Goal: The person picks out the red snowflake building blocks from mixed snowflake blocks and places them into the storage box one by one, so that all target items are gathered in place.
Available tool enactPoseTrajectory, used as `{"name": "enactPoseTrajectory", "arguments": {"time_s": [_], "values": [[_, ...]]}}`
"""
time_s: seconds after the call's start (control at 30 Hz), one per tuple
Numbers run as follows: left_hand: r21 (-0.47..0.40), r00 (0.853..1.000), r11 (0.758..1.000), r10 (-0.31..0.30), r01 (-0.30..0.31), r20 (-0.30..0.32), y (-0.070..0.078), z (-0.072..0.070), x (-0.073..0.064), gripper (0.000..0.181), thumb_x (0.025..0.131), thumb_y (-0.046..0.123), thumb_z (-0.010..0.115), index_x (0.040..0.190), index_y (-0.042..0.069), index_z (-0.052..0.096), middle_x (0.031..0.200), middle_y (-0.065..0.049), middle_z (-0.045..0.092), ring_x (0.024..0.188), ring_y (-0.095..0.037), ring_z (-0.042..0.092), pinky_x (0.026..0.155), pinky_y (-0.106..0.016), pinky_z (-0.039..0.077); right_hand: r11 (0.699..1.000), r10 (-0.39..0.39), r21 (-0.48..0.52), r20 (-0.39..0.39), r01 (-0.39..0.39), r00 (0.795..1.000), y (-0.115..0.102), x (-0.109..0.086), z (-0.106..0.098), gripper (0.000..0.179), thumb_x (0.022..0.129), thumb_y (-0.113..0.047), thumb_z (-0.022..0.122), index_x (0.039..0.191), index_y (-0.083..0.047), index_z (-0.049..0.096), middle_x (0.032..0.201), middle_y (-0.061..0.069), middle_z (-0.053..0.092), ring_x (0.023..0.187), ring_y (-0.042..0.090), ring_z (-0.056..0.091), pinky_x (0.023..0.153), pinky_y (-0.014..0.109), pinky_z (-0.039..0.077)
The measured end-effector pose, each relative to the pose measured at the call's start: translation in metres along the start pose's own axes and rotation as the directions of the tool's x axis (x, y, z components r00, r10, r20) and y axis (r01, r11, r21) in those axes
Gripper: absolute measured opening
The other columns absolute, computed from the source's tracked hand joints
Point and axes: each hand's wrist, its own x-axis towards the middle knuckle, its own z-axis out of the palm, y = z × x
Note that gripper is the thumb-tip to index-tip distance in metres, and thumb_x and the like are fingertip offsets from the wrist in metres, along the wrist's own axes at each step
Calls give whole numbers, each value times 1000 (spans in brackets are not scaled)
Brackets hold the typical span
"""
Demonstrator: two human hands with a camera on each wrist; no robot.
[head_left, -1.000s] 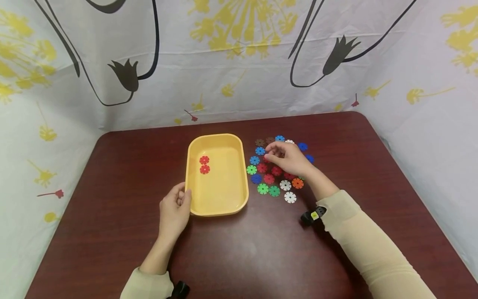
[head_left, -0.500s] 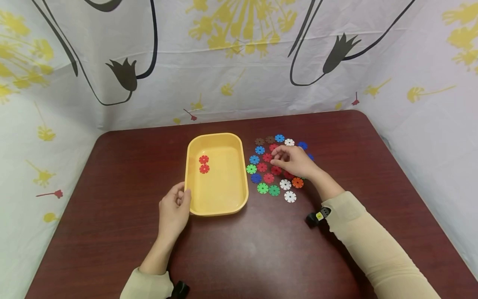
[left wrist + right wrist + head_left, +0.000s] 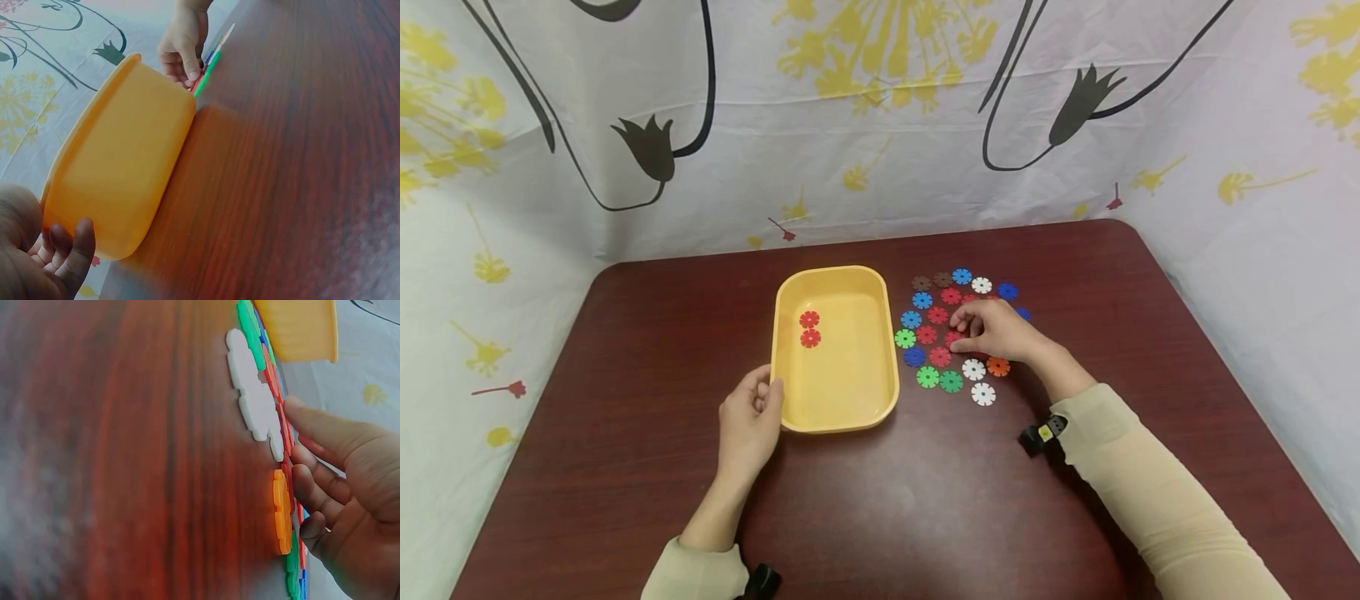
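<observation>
My left hand [image 3: 751, 425] grips the left rim of a yellow plastic tray [image 3: 835, 417], its thumb at the edge and fingers along the outer wall. Two red snowflake discs [image 3: 810, 338] lie inside the tray, one above the other. To the tray's right, my right hand [image 3: 1000, 331] is low over a spread of colored snowflake discs. Thumb and index finger bracket a red snowflake disc [image 3: 952, 338] at its edges, partly covering it. In the right wrist view, the thumb [image 3: 312, 422] and curled fingers meet the row of red discs, close to a white disc [image 3: 253, 390].
Around the right hand lie green [image 3: 951, 382], white [image 3: 983, 394], orange [image 3: 998, 367], blue [image 3: 911, 319] and brown [image 3: 921, 283] discs. Everything sits on a dark red wooden table [image 3: 880, 517]. A patterned white cloth [image 3: 880, 183] hangs behind and at both sides.
My right hand has shifted right and slightly toward me, uncovering red discs farther back, and its fingertips have come down at a red snowflake disc. The left hand and tray hold still.
</observation>
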Motion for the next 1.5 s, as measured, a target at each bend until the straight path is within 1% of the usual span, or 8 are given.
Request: {"name": "enactPoseTrajectory", "arguments": {"time_s": [0.17, 0.33, 0.47, 0.6, 0.8, 0.93, 1.1, 1.5], "values": [[-7, 1000, 1000, -6, 6, 2, 0, 0, -1, 27, 100, 7, 60, 122, -5, 67, 69, -6, 54, 56, -8, 44, 50, -18, 37, 999, -21, -45, 8, 22, 1000, -2, 0, -2, 28, 85, -18, 84, 105, -4, 71, 92, 4, 64, 74, 17, 55, 73, 36, 51], [-15, 1000, 1000, -4, 4, 4, 0, 0, -1, 26, 100, 7, 60, 122, -4, 67, 68, -6, 54, 55, -8, 44, 49, -18, 37, 998, -5, -70, 14, 6, 1000, -2, 1, -3, 23, 86, -19, 83, 101, -6, 71, 90, 5, 61, 69, 18, 49, 71, 36, 46], [-18, 1000, 1000, -2, 3, 3, -1, 0, 0, 26, 100, 7, 60, 123, -4, 67, 68, -6, 54, 54, -9, 44, 49, -18, 37, 998, 21, -54, 35, -19, 999, -2, 2, -4, 22, 87, -19, 82, 99, -7, 67, 91, 5, 59, 75, 20, 48, 72, 37, 43], [-17, 1000, 1000, 1, -1, 6, 0, 0, -1, 27, 100, 7, 60, 123, -5, 67, 68, -6, 55, 54, -9, 44, 49, -18, 37, 998, 54, -29, 39, -53, 998, -3, 2, -5, 24, 89, -18, 80, 100, -6, 62, 93, 5, 61, 76, 20, 50, 74, 37, 45], [-15, 1000, 1000, -2, 2, 5, 0, 0, -1, 28, 100, 7, 60, 124, -5, 66, 68, -6, 54, 55, -9, 44, 49, -19, 37, 998, 68, -18, 19, -68, 998, -1, 1, -4, 34, 91, -18, 78, 114, -5, 58, 94, 6, 62, 62, 18, 51, 66, 34, 48], [-10, 1000, 1000, -6, 6, 6, 0, 0, 0, 28, 100, 7, 60, 124, -5, 66, 68, -6, 55, 55, -9, 44, 49, -19, 37, 998, 63, -26, 22, -62, 998, -1, 1, -4, 41, 88, -18, 81, 121, -3, 62, 96, 7, 63, 60, 16, 52, 69, 34, 51], [-11, 1000, 1000, -15, 15, 5, 0, 0, -1, 28, 100, 8, 60, 124, -4, 66, 69, -6, 55, 55, -10, 45, 49, -20, 37, 997, 38, -62, 29, -36, 999, -1, 2, -5, 35, 89, -18, 80, 117, -2, 67, 94, 6, 66, 60, 15, 53, 72, 36, 53], [-25, 1000, 1000, -16, 16, 2, 1, 0, -2, 28, 100, 7, 60, 124, -5, 66, 69, -7, 55, 54, -10, 45, 49, -20, 37, 1000, -21, 11, -90, 22, 996, -17, 10, -5, 37, 91, -24, 78, 119, -6, 65, 94, 4, 65, 66, 19, 54, 66, 34, 50]]}}
